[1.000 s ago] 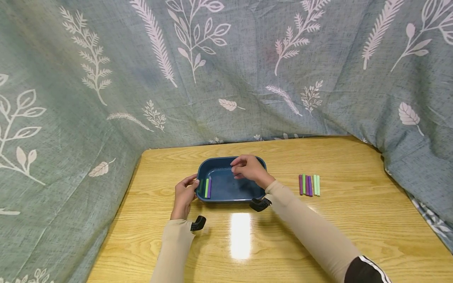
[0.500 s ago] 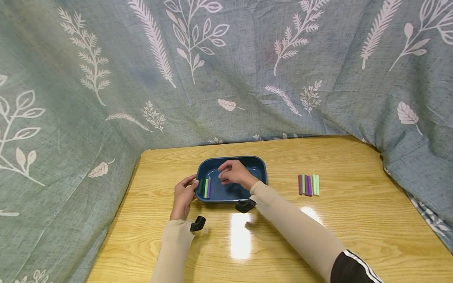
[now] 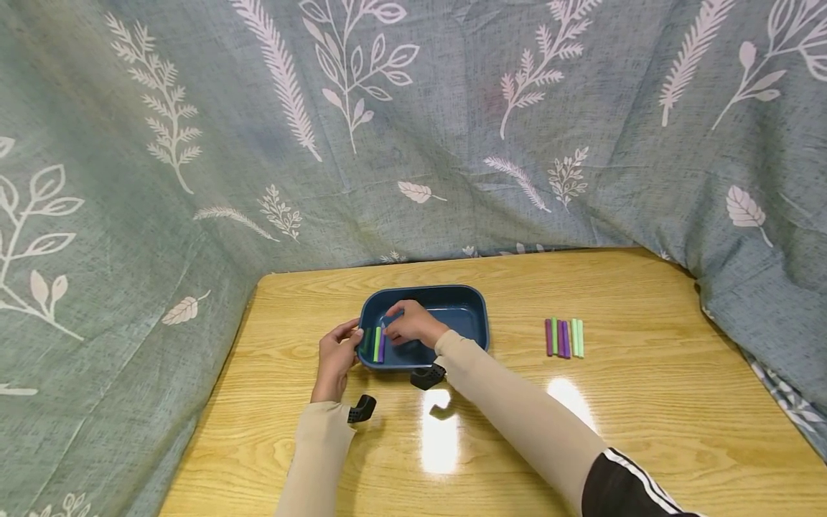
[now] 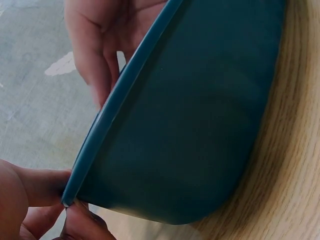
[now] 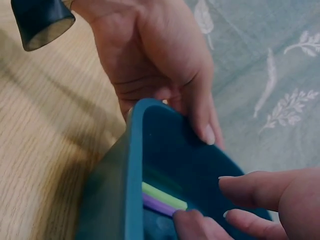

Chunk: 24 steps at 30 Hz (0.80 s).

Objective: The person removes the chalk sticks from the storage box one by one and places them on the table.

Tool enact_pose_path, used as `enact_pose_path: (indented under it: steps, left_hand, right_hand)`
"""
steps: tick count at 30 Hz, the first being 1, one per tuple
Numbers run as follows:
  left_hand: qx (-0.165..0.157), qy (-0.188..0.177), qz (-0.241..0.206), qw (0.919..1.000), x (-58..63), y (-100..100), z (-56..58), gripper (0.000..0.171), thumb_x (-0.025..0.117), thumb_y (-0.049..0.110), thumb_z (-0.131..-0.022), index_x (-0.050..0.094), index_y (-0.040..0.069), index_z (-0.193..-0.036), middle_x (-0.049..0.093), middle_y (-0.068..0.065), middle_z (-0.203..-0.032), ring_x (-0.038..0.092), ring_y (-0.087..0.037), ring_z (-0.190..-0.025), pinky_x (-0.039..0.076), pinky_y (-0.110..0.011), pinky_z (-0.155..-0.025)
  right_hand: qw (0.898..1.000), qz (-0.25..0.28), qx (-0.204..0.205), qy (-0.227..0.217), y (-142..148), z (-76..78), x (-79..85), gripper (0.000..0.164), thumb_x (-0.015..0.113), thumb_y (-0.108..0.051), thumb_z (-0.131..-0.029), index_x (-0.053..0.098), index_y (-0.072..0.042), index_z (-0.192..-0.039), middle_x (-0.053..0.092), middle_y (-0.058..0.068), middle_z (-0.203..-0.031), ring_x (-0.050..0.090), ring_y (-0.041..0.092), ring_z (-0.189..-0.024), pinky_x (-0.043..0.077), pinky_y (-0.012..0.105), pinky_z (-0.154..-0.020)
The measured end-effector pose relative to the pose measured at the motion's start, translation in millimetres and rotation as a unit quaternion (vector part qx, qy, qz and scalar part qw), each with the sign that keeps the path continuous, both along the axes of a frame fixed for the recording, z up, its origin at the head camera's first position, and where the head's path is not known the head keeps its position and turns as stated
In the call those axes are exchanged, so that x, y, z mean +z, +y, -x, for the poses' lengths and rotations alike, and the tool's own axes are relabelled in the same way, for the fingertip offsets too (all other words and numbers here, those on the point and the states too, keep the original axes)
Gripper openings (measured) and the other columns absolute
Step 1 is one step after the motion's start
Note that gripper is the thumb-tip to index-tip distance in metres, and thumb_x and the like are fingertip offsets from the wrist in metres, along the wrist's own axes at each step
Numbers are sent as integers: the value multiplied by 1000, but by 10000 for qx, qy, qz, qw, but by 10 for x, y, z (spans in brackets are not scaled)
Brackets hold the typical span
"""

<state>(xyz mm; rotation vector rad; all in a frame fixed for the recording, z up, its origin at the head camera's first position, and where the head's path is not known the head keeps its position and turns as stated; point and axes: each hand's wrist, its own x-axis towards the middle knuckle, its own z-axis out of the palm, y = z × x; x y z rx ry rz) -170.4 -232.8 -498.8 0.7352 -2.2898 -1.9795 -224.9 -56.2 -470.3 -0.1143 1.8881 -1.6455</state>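
Note:
A dark blue plastic tray [image 3: 461,316] rests on the table. My left hand [image 3: 336,355] grips its left end; in the left wrist view the thumb and fingers of that hand [image 4: 30,192] pinch the rim [image 4: 95,135]. Inside the tray, by the left wall, a green stick [image 3: 377,345] and a purple stick [image 3: 382,350], chalk-like in shape, lie side by side. My right hand [image 3: 413,324] is inside the tray just right of them. In the right wrist view one digit touches or nearly touches the end of the purple stick [image 5: 162,205], while the other fingers [image 5: 255,187] stand apart from it.
To the right of the tray, several similar sticks [image 3: 559,339] in maroon, green and purple lie in a row, with two pale green sticks [image 3: 578,338] beside them. Leaf-patterned cloth [image 3: 400,143] hangs behind and around the wooden table [image 3: 646,359].
My right hand has moved left and slightly down across the tray to the green and purple sticks. The left hand and the tray have stayed in place.

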Motion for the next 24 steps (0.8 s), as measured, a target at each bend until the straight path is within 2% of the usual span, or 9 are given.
enact_pose_path:
  steps: [4, 11, 17, 24]
  left_hand:
    - [-13, 20, -35, 10000, -7, -2, -6, 33, 64, 5, -105, 68, -2, -137, 56, -8, -106, 51, -8, -63, 44, -19, -52]
    - [-38, 52, -51, 10000, -11, 2, 0, 33, 64, 4, -105, 68, -2, -137, 56, -8, -105, 50, -7, -60, 44, -19, -52]
    - [-73, 67, -33, 9999, -10, 0, 11, 33, 64, 5, -105, 69, -1, -137, 56, -7, -105, 49, -5, -57, 44, -20, -52]
    - [-84, -18, -71, 9999, -18, -5, 2, 33, 64, 5, -105, 69, 1, -137, 56, -7, -106, 48, -6, -57, 43, -19, -53]
  right_hand:
    - [9998, -192, -40, -61, -33, -2, -39, 47, 68, 6, -97, 51, 8, -141, 70, 24, -111, 70, 40, -115, 61, 43, -93]
    - [9978, -661, 24, 109, -73, 0, -121, 48, 73, 2, -95, 54, 5, -140, 74, 22, -106, 75, 33, -102, 62, 37, -83]
    - [9991, -423, 64, 2, -98, -7, -162, 53, 71, 6, -94, 52, 8, -143, 74, 28, -108, 75, 37, -101, 63, 40, -83]
    - [9991, -370, 200, 111, -129, -39, -215, 54, 70, 7, -93, 53, 10, -144, 73, 24, -105, 75, 35, -97, 64, 40, -79]
